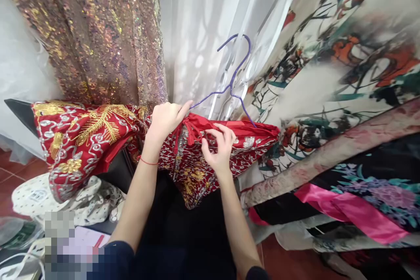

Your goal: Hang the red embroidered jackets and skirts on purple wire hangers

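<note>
A red skirt [197, 175] with gold and silver embroidery lies across in front of me, its plain red waistband running along the top. From inside that waistband rises a purple wire hanger [232, 83], hook upward. My left hand [166, 118] is closed over the waistband beside the hanger's left arm; its fingertips are hidden behind the cloth. My right hand [220, 146] has its fingers bent onto the waistband, thumb close to the index finger, right of the red tie cords [192, 133]. More embroidered red cloth [95, 135] spreads to the left over something black.
Behind hang a sequined gold cloth [111, 30], sheer white fabric [193, 30] and a floral print cloth [321, 65]. Black flowered cloth with a pink ribbon [354, 212] is at right. Polka-dotted white cloth [82, 205] lies lower left, near cables [22, 262].
</note>
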